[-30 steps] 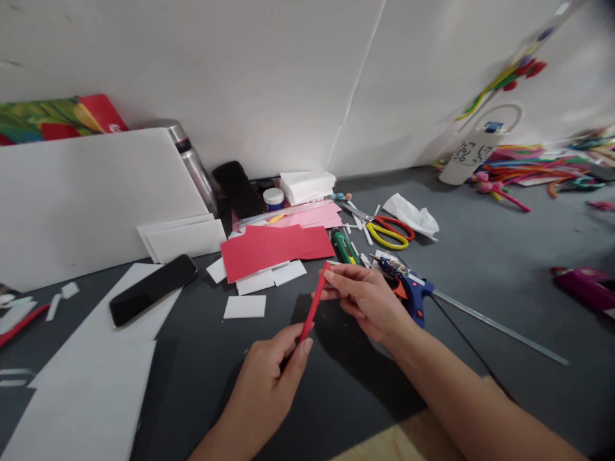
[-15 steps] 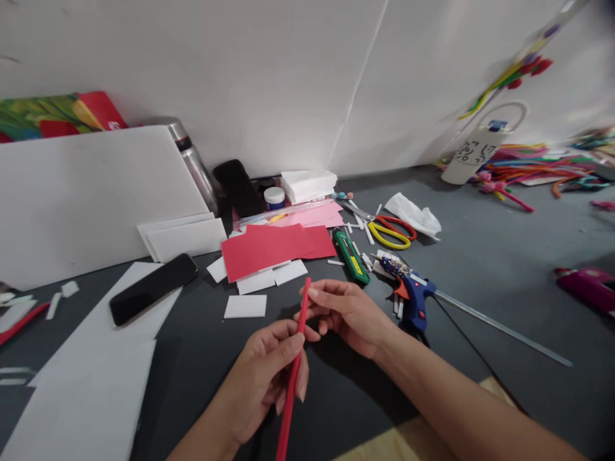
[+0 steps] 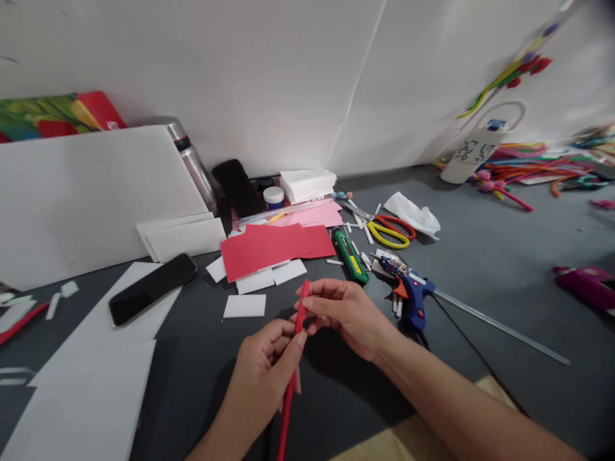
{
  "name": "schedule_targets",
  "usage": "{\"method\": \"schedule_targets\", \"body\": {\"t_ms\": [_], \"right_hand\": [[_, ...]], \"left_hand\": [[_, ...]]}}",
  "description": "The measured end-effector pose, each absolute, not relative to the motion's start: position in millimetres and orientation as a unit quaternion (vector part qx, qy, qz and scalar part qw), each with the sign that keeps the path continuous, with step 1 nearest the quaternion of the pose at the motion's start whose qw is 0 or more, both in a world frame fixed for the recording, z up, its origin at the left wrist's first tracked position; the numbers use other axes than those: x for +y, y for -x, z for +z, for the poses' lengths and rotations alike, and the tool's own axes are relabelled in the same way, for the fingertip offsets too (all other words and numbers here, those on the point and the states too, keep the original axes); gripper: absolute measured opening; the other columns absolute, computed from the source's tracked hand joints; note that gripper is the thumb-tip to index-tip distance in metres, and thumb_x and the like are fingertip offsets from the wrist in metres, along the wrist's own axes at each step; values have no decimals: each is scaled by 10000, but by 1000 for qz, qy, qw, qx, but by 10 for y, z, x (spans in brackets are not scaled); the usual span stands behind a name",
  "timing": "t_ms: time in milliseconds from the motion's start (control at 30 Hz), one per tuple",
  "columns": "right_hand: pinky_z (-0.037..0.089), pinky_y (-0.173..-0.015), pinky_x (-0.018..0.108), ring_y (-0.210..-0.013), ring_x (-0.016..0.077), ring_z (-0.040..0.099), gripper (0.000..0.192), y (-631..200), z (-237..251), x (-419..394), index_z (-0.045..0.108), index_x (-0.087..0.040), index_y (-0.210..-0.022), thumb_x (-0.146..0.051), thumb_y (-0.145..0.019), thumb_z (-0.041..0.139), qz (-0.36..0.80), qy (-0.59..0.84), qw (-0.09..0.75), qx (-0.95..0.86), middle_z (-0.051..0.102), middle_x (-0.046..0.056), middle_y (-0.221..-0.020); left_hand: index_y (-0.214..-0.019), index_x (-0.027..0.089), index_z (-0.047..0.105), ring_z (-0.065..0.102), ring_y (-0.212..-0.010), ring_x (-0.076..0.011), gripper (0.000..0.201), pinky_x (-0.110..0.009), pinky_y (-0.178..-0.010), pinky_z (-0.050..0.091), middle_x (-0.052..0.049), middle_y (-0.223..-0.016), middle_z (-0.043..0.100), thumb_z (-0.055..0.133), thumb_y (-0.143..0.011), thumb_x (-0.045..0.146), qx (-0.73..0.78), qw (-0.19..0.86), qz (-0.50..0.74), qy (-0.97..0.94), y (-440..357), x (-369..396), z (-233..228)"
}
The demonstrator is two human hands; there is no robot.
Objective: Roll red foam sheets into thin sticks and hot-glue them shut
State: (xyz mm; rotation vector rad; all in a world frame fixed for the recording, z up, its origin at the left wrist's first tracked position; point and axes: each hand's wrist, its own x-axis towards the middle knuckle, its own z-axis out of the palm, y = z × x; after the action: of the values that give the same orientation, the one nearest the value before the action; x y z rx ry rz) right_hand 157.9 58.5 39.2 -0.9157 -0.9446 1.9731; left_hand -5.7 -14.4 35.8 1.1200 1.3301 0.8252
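A thin red stick-like strip, perhaps rolled paper, runs from the bottom edge up to between my hands. My left hand is closed round it below its upper end, the thumb lying along it. Just above, my right hand pinches the strip near its tip between thumb and fingers. Beyond my hands lie red paper pieces on white cards, and a single white card. A green cutter knife rests past my right hand. To its right is a blue glue gun with a long glue stick.
Scissors and a crumpled tissue lie at the back. On the left, a phone rests on white board. A steel flask leans behind a white panel. A white tumbler stands near coloured pipe cleaners.
My left hand has shifted slightly, its thumb turning further up along the strip. My right thumb and fingers have slid a little down from the tip.
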Motion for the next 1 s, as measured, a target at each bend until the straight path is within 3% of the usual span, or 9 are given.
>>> {"method": "schedule_targets", "body": {"t_ms": [200,433,700,867,1000], "right_hand": [[573,-620,259,-694,155,696,289,-1566,394,582,732,-157,-878,-347,-698,853,768,364,373,-373,733,42,-792],[539,-586,221,-646,130,684,269,-1588,396,588,732,-158,-878,-388,-759,806,741,385,379,-398,749,47,-774],[536,-568,220,-617,123,667,297,-1582,429,595,734,-149,-848,-437,-785,775,740,397,380,-388,743,58,-760],[561,-652,255,-700,134,672,289,-1564,402,608,717,-158,-908,-285,-690,856,760,352,375,-398,721,25,-814],[532,-633,235,-669,116,642,317,-1534,378,577,696,-154,-889,-221,-638,878,752,345,389,-405,696,2,-779]], "left_hand": [[-941,157,667,440,-342,-90,358,-185,-390,327,44,-435,541,483,-967,464,564,503,350,-553,85,-150,373],[-822,180,641,479,-415,-103,275,-216,-473,337,52,-471,505,477,-965,348,576,366,323,-656,99,-162,324],[-832,180,638,491,-423,-105,265,-216,-477,341,56,-487,495,473,-964,341,574,360,320,-662,99,-166,339],[-779,183,607,492,-414,-101,282,-210,-474,347,58,-473,498,465,-968,338,573,364,330,-656,114,-158,342],[-768,185,599,490,-407,-98,287,-203,-467,348,57,-466,514,463,-971,335,571,364,333,-657,120,-158,310]]}}
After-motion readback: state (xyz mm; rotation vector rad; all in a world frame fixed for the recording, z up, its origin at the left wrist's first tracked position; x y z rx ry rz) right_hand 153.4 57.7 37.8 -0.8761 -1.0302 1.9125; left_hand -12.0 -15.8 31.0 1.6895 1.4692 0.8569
